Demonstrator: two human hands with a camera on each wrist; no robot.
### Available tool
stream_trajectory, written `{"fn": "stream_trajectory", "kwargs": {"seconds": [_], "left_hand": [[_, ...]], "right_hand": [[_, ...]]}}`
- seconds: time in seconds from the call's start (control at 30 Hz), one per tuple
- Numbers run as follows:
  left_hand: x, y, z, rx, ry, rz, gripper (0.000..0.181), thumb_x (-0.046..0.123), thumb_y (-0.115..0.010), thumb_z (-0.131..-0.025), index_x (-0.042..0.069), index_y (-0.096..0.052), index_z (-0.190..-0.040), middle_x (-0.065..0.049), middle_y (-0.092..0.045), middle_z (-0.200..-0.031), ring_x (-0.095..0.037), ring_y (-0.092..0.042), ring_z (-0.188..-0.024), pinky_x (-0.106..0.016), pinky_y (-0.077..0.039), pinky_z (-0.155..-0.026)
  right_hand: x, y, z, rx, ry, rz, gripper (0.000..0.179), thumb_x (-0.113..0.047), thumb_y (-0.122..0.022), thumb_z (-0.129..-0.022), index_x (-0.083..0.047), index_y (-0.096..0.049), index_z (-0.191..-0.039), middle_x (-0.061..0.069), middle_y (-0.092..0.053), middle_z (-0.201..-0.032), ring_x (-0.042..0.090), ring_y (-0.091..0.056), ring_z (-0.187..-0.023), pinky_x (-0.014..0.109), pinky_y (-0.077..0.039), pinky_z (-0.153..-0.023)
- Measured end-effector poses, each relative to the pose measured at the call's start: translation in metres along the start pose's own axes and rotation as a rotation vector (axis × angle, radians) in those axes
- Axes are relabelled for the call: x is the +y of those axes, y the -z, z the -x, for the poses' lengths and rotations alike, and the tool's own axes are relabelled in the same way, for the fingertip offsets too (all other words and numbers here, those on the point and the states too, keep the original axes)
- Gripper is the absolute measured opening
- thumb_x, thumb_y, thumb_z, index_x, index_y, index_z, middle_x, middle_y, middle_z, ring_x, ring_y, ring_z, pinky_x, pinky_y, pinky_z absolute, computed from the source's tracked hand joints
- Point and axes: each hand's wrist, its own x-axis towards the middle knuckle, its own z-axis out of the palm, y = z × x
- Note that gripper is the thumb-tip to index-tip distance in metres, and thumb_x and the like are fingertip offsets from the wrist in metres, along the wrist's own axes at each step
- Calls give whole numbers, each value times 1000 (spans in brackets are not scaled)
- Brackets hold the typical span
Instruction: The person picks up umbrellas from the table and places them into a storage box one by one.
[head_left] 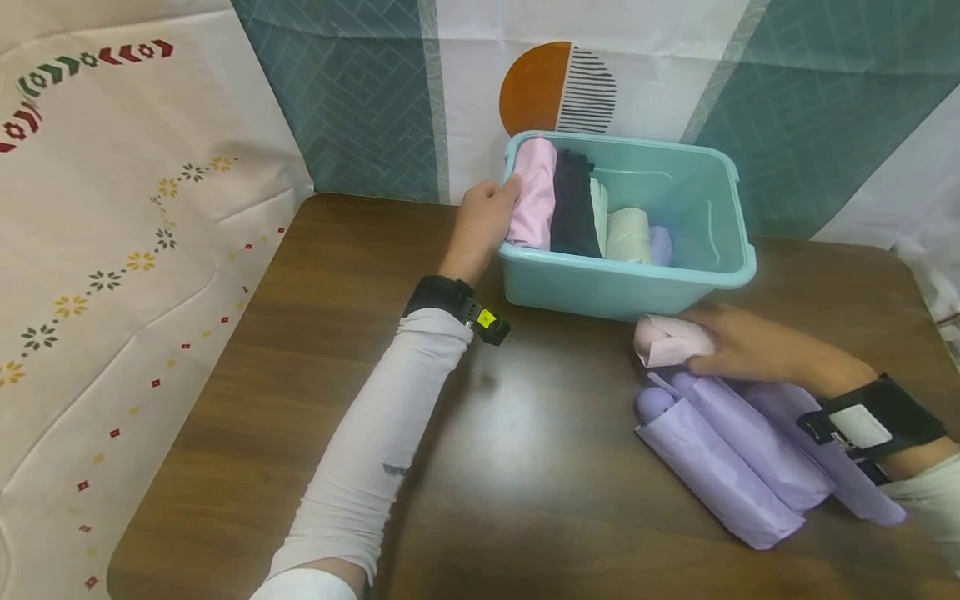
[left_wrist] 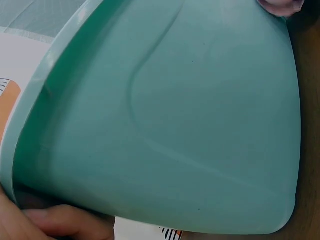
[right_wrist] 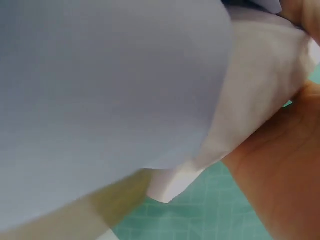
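Note:
In the head view my left hand (head_left: 483, 223) grips the left end of a light teal plastic bin (head_left: 600, 292); the left wrist view shows fingers (left_wrist: 75, 220) curled at its rim. Side by side inside stand a pink folded umbrella (head_left: 534, 192), a black one (head_left: 574, 204), a pale green one (head_left: 599, 212), a cream one (head_left: 628, 235) and a lavender one (head_left: 661, 246). Outside the bin's front right corner, my right hand (head_left: 750, 346) holds a pale pink folded umbrella (head_left: 671, 340) by its side. Its far end is hidden behind the hand.
Lavender folded umbrellas (head_left: 716, 475) lie together on the brown wooden table (head_left: 337, 375) below my right hand. One fills much of the right wrist view as a blurred lavender surface (right_wrist: 90, 100). Patterned cloth (head_left: 360, 100) hangs behind the bin.

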Motion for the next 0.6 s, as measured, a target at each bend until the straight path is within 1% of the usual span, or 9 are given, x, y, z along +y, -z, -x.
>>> {"fn": "stream_trajectory", "kwargs": {"seconds": [0.07,0.1,0.2,0.3,0.37,0.43,0.47,0.53,0.6], "left_hand": [[-1,-1,0,3,-3,-1,40,50,-44,-98,12,-57,-97,-7,-49,-85,-20,-53,-80,-26,-38,-63],[-1,-1,0,5,-4,-1,40,50,-44,-98,12,-57,-97,-7,-49,-85,-19,-53,-80,-26,-38,-63],[-1,0,0,12,-5,-4,40,51,-44,-98,13,-58,-98,-7,-49,-85,-19,-53,-80,-25,-38,-63],[-2,2,-1,11,-3,-9,40,51,-44,-98,13,-58,-99,-7,-49,-86,-19,-53,-80,-26,-38,-63],[-2,2,-1,6,2,-12,40,51,-44,-98,13,-58,-99,-7,-49,-86,-20,-53,-81,-26,-38,-64],[-2,1,-2,0,5,-10,40,51,-44,-98,13,-57,-99,-7,-49,-86,-20,-53,-81,-27,-38,-65],[-2,1,-2,-4,7,-8,40,50,-44,-98,13,-57,-99,-7,-49,-86,-20,-53,-81,-27,-38,-65],[-2,1,-3,-7,5,-3,40,50,-45,-98,12,-57,-98,-7,-48,-86,-20,-52,-81,-27,-38,-64],[-1,0,-3,-5,1,0,39,49,-45,-98,11,-57,-97,-7,-48,-85,-19,-52,-80,-27,-37,-63]], "right_hand": [[0,0,4,1,-19,2,58,-6,-80,-69,-15,-56,-120,-9,-54,-92,6,-50,-77,22,-39,-68],[1,0,5,-5,-23,-15,56,-6,-80,-69,-17,-56,-119,-10,-55,-92,6,-51,-77,21,-40,-69],[2,1,5,-10,19,-107,57,1,-78,-68,-19,-57,-117,-10,-59,-97,7,-54,-82,20,-41,-74],[2,2,3,-16,51,-203,65,8,-76,-67,-20,-57,-122,-9,-61,-111,9,-56,-95,19,-40,-83],[0,3,4,-19,70,-239,68,11,-75,-67,-18,-57,-125,-6,-61,-116,11,-57,-100,18,-39,-87],[-5,5,6,-15,53,-227,68,10,-76,-68,-20,-58,-125,-8,-62,-116,10,-57,-100,17,-40,-87],[-7,5,7,-11,46,-205,66,9,-77,-68,-21,-58,-124,-9,-62,-113,9,-58,-98,17,-40,-85],[-14,7,9,-7,18,-148,61,4,-79,-70,-26,-60,-120,-13,-63,-108,7,-58,-93,17,-41,-81],[-21,9,11,9,-30,-74,56,-4,-82,-71,-32,-60,-113,-18,-62,-100,3,-56,-85,16,-41,-74]]}}
